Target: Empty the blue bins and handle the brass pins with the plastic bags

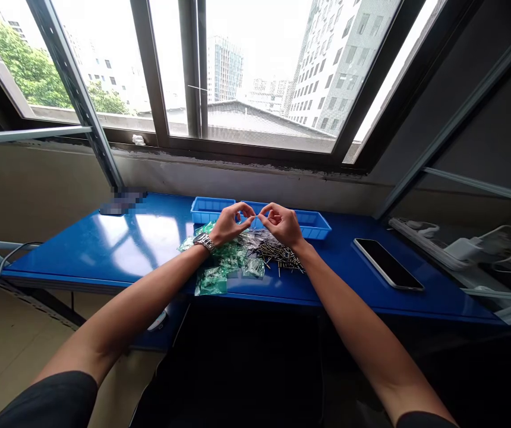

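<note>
Two grips, one per hand, are closed thumb to forefinger: the left hand [233, 224] and the right hand [283, 226] nearly meet at the fingertips, pinching one tiny piece [256, 216] too small to make out. It is held up over one blue desk [77, 249], in front of at least two blue bins [213, 207]; the hands hide where one ends. Beneath the hands lie several green-tinted bags [213, 279], overlapping too much to count, and, just to their right, one heap of dozens of thin dark and brass-coloured pins [282, 257], also past counting. One metal watch [204, 241] circles the left wrist. One phone [388, 263] lies flat near the desk's right end, and one white charger [463, 249] sits beyond it.
</note>
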{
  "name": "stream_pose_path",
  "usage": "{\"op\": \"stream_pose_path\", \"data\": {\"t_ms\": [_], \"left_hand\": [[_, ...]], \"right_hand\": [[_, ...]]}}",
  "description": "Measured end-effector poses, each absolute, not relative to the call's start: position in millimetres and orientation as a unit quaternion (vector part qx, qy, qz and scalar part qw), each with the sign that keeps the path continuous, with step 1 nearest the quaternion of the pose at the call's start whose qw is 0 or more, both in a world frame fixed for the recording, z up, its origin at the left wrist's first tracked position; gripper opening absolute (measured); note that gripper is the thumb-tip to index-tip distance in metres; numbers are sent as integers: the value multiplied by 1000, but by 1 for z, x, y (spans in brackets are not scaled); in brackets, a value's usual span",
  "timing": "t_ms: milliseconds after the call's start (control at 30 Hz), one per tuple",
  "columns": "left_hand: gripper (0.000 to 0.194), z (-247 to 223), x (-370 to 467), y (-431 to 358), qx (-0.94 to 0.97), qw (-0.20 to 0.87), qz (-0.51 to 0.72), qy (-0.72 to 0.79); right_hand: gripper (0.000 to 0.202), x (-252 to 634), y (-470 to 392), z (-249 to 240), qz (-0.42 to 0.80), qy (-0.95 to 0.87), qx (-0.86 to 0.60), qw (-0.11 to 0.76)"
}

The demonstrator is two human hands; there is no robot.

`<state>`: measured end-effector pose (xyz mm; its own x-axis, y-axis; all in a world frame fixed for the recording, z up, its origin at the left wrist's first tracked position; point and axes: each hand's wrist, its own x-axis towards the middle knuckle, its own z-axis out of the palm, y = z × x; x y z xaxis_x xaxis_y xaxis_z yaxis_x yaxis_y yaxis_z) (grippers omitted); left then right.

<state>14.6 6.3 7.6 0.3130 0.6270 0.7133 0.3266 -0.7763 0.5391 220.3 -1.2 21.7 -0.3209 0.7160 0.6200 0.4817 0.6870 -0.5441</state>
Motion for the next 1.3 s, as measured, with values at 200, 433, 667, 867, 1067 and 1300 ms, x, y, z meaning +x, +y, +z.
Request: {"op": "stream_pose_path", "data": {"t_ms": [200, 433, 667, 867, 1067, 1300], "left_hand": [[13, 5, 14, 8, 791, 150, 510, 302], [13, 5, 14, 9, 788, 145, 515, 305], [12, 5, 15, 8, 813, 147, 484, 287], [10, 6, 16, 7, 812, 148, 487, 286], [13, 6, 14, 8, 788, 145, 517, 301], [13, 4, 16, 9, 789, 150, 517, 295]], "right_hand": [[32, 217, 3, 15, 160, -827, -358, 404], [24, 219, 1, 20, 138, -813, -367, 432], [19, 215, -6, 21, 130, -801, -361, 459], [19, 216, -6, 22, 136, -799, -363, 460], [26, 220, 1, 20, 159, -806, -371, 433], [34, 218, 4, 14, 177, -824, -362, 399]]}}
